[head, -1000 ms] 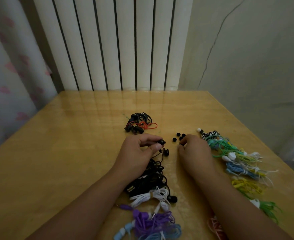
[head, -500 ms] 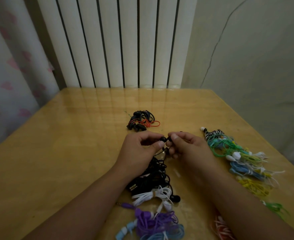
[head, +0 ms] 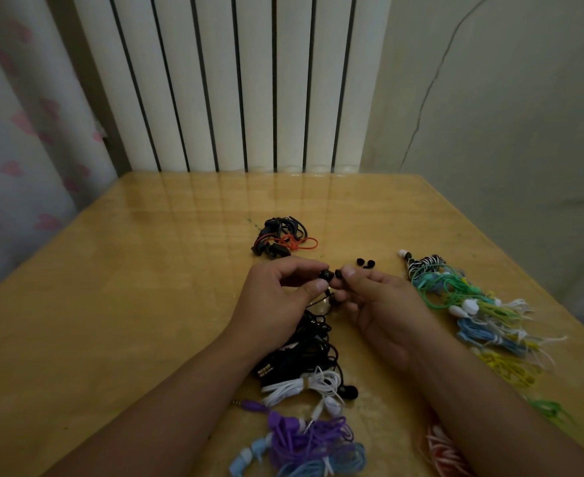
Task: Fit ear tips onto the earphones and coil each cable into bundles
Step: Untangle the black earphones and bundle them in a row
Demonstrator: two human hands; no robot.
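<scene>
Pinching black earbud (head: 325, 275) — left hand (head: 277, 297); right hand (head: 380, 304) pinches ear tip (head: 338, 273) (touching).

A glossy wooden desk (head: 118, 304) fills the lower frame. Behind its far edge, top centre, stands a white ribbed radiator (head: 235, 80). A pale curtain with pink hearts (head: 15, 139) hangs at left; a cracked grey-green wall (head: 510, 108) fills the upper right.
</scene>
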